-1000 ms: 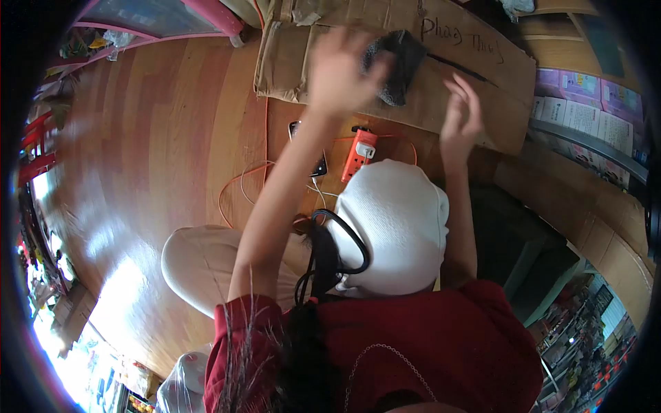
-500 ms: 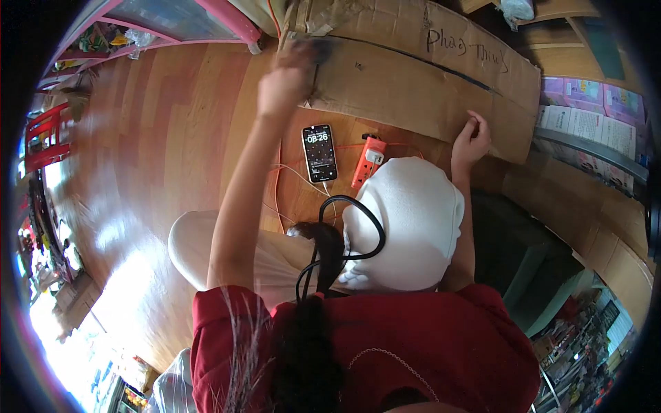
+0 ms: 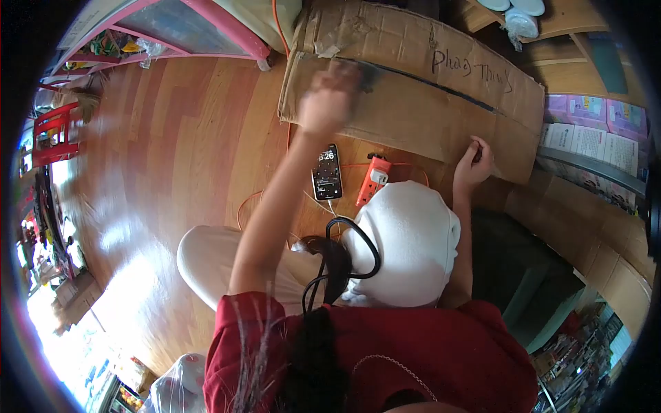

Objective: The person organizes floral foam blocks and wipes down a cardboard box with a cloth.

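Our L hand (image 3: 329,103), blurred so we can't tell its grip, on cardboard (image 3: 413,110) at 12; R hand (image 3: 474,164) fist-curled at 2.

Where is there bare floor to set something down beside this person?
Free: the wooden floor left of the cardboard and phone, out to the pink frame. Crowded: the floor at the cardboard's near edge, with phone, orange power strip and cables.
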A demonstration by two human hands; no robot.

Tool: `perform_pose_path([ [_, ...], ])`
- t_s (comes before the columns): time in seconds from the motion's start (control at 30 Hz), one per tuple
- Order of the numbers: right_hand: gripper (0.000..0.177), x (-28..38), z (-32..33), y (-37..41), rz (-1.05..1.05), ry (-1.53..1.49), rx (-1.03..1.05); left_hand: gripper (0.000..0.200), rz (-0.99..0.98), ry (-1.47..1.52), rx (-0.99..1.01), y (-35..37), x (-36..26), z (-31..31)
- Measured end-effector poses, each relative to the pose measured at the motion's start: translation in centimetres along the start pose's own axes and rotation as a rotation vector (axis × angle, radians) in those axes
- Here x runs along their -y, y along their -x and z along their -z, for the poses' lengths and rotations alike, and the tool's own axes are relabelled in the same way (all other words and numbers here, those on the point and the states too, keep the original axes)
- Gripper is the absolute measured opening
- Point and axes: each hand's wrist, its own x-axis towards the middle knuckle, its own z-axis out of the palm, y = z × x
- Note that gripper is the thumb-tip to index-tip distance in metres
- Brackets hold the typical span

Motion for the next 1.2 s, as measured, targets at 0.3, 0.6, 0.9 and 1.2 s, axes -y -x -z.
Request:
perform_pose_path([
  [0.3, 0.01, -0.1, -0.1, 0.1, 0.01, 0.013, -0.008, 0.036, 0.135, 0.243, -0.273, 1.7, 1.0, 6.2],
  [0.6, 0.01, -0.7, -0.2, 0.3, -0.001, 0.061, 0.046, 0.038, -0.315, -0.146, 0.104, 0.0, 3.2, -0.1],
  [0.9, 0.011, -0.4, -0.2, 0.1, 0.023, 0.06, 0.001, 0.04, 0.01, 0.196, -0.135, 0.8, 2.2, 5.3],
  [1.2, 0.011, -0.3, 0.2, -0.1, 0.052, 0.039, 0.041, 0.051, 0.047, -0.024, 0.572, -8.1, -4.1, 1.2],
])
